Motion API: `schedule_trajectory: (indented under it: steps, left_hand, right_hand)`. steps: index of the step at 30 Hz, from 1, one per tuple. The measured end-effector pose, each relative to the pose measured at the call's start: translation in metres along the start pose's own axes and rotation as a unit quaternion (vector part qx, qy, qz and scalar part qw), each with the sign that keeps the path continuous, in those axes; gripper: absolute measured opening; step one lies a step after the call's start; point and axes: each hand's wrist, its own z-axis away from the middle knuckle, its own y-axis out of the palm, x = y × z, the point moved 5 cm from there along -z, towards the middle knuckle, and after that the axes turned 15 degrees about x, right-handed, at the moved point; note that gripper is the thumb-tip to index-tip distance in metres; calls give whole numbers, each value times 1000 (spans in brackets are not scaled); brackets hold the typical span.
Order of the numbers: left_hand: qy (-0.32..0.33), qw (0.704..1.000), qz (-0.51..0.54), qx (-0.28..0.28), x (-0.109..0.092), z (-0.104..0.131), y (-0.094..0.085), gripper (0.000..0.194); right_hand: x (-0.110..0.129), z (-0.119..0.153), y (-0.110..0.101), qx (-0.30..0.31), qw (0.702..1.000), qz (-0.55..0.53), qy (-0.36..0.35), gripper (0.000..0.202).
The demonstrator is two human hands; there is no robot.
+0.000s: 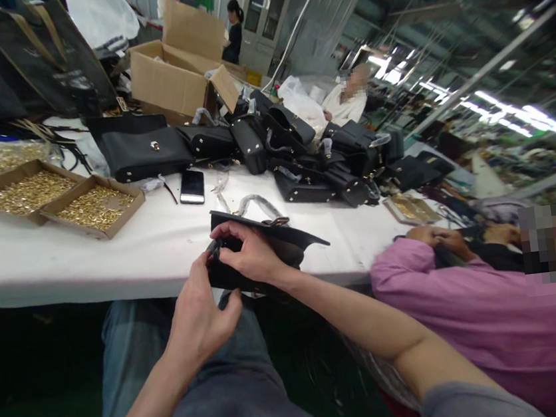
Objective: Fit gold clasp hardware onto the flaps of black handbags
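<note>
A black handbag point(281, 235) lies at the table's near edge, partly over my lap, its plastic-wrapped handle point(256, 204) standing up behind it. My left hand point(202, 311) grips the bag's left end, with the fingertips at its edge and the thumb apart below. Over the top edge reaches my right hand point(248, 248), its fingers bent around the bag's upper left corner and its thumb inside the opening. Both hands meet at that corner. Whatever small part may sit between the fingertips is hidden.
Two cardboard trays point(127, 202) of small gold metal pieces stand at the left, near a phone point(192, 187). Several black handbags point(148, 153) are heaped along the table point(172, 247). Behind them stands an open carton point(168, 80). A co-worker in a pink shirt point(477, 326) sits close at the right.
</note>
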Motion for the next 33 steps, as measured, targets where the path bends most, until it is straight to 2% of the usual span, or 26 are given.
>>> schedule_trajectory:
  steps: [6, 11, 14, 19, 22, 25, 28, 33]
  left_hand:
    - [3, 999, 36, -12, -9, -1, -7, 55]
    - [-1, 999, -35, -1, -23, 3, 4, 82]
    - [-12, 999, -51, 9, -25, 5, 10, 90]
    - [-29, 998, -57, 6, -21, 6, 11, 90]
    - [-45, 996, -72, -17, -21, 7, 10, 86]
    - [-38, 994, -88, -45, -30, 7, 8, 72]
    - [-5, 994, -97, -50, -41, 7, 8, 60]
    - [47, 995, -81, -43, -44, 3, 15, 78]
  right_hand:
    - [3, 1, 1, 3, 1000, 6, 0, 32]
    - [0, -4, -1, 9, 1000, 0, 26, 28]
    - [-2, -5, -3, 13, 999, 1, 35, 29]
    - [-3, -5, -4, 14, 999, 11, 47, 31]
    - [-2, -2, -4, 17, 998, 20, 51, 31]
    - [0, 1, -5, 28, 998, 27, 47, 31]
    - [1, 0, -7, 49, 997, 29, 45, 32]
    - [1, -5, -13, 76, 996, 28, 26, 37]
